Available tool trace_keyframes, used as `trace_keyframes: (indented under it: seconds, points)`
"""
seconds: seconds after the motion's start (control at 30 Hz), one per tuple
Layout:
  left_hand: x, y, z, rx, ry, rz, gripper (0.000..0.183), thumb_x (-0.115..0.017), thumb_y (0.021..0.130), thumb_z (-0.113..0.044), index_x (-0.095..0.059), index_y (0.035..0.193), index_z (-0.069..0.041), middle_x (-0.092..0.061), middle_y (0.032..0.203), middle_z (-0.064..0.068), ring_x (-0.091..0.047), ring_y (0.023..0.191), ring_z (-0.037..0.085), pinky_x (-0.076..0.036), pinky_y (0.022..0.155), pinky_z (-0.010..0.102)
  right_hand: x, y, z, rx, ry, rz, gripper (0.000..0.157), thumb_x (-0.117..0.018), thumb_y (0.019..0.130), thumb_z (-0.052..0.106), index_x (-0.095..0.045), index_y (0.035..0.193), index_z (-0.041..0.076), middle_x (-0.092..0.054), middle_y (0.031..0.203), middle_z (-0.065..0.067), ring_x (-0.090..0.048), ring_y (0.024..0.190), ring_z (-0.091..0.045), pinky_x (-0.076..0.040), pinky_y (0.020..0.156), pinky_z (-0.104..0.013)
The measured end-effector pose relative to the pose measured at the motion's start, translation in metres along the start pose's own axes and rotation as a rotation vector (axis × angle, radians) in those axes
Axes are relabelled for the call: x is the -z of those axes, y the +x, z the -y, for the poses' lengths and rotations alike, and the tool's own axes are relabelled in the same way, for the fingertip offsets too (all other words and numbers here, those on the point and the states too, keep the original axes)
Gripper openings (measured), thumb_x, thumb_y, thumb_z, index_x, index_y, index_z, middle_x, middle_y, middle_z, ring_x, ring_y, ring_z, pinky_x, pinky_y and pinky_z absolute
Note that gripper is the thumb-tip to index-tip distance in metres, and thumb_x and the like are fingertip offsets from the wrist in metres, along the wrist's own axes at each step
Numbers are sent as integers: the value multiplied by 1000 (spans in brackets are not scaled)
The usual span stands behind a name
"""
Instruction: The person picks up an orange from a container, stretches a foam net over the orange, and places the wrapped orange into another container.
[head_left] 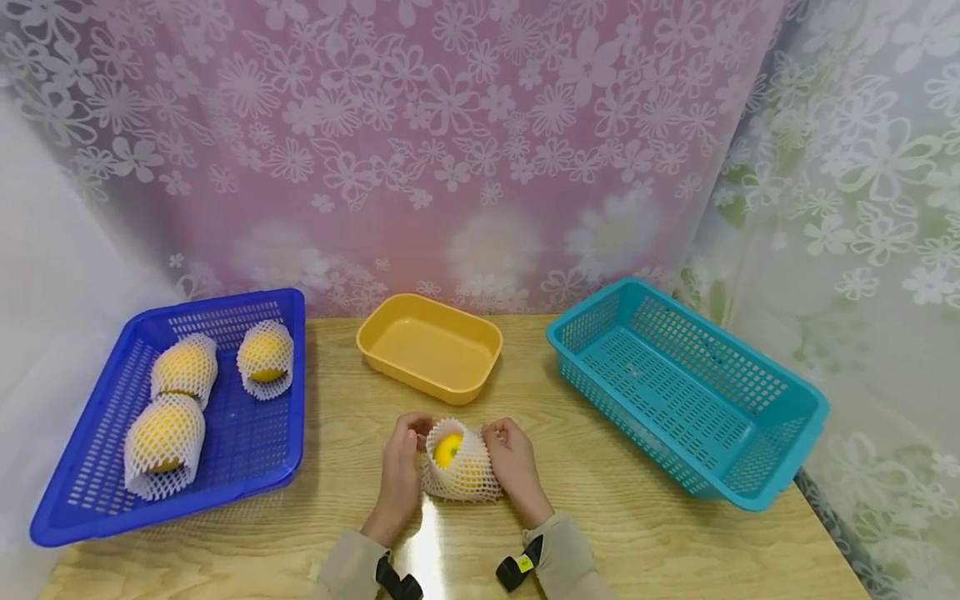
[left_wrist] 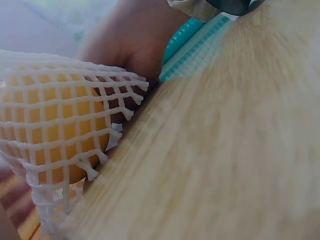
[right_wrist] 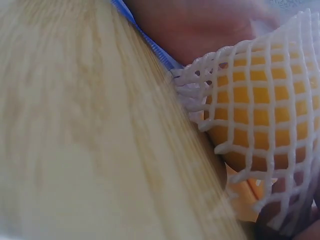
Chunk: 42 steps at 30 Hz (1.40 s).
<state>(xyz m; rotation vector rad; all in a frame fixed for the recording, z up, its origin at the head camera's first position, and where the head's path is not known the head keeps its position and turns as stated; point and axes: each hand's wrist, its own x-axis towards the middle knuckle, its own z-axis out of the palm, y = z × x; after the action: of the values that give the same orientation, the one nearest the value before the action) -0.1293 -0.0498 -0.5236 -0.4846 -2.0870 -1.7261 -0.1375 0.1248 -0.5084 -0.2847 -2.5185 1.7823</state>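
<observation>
On the table, between the two hands, lies a round yellow fruit in a white foam net sleeve. Bare yellow skin with a small green spot shows through the sleeve's opening, which faces up and to the left. My left hand holds the sleeve's left edge with curled fingers. At the right end, my right hand pinches the netting between thumb and fingers. The left wrist view shows the net's cut edge close over the wood. In the right wrist view the netting spreads around the fruit.
A blue basket at the left holds three netted yellow fruits. Behind the hands stands a shallow yellow tray with nothing in it. An empty teal basket sits at the right. Flowered curtains hang behind the table.
</observation>
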Motion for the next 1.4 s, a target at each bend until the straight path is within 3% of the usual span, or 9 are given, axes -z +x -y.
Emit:
trace_keyframes:
  seconds: [0.07,0.2,0.37,0.53,0.73,0.83,1.0,1.17,1.4]
  points:
    - [0,-1,-1,9,-164,137,52,-27,101,-43,-45,128,-3,-52,118,11,-49,105,20,-41,88,29,0,0,1,-3,-2,-5,17,-53,95,21,-58,90,5,-49,61,1,-43,51,-11,-38,49,-26]
    - [-1,-2,0,68,-277,359,75,-38,90,-64,-27,140,-10,-39,133,8,-41,121,20,-32,100,24,0,0,0,14,-11,-13,16,-54,95,21,-58,89,6,-46,58,1,-42,49,-11,-37,46,-25]
    - [-2,-4,3,135,-312,461,89,-69,79,-50,-18,143,-16,-36,136,7,-41,120,20,-33,100,23,0,0,-1,48,-17,-14,17,-55,94,21,-58,89,5,-45,56,3,-41,47,-8,-35,44,-24]
    - [-4,-4,-7,215,-163,412,102,-88,62,-26,-23,140,-23,-42,132,0,-45,117,17,-35,100,26,-1,0,-2,90,-37,-33,17,-56,95,21,-58,89,6,-45,58,2,-42,48,-8,-36,45,-24]
    - [-2,3,-36,274,-87,411,96,-91,58,-18,-31,133,-16,-47,126,-3,-48,112,15,-38,98,29,-2,-1,-6,153,-111,-67,14,-56,95,20,-57,89,8,-49,64,2,-44,55,-10,-37,48,-23]
    - [-1,4,-40,205,-68,395,88,-90,58,-14,-35,127,-13,-50,121,-4,-50,107,13,-40,94,27,-3,-2,-9,188,-171,-72,13,-56,95,21,-57,89,10,-53,66,1,-46,57,-10,-38,49,-23]
    - [-2,3,-37,23,-5,317,83,-90,55,-10,-43,122,-8,-54,115,1,-54,100,14,-45,87,28,-3,-3,-11,272,-225,-88,9,-58,94,18,-60,89,10,-58,68,1,-49,60,-8,-40,51,-22]
    - [-6,-2,-18,13,36,227,88,-92,54,-17,-42,126,-13,-54,117,2,-54,102,15,-45,87,27,-3,-3,-10,236,-59,-26,12,-57,94,18,-64,92,8,-64,72,-2,-55,62,-8,-45,54,-23]
    - [-5,-3,-4,-38,-9,124,89,-91,55,-23,-43,130,-17,-54,120,3,-55,101,18,-47,86,27,-6,-5,-8,43,387,231,26,-44,100,20,-61,107,0,-63,93,-6,-58,80,-10,-49,69,-25]
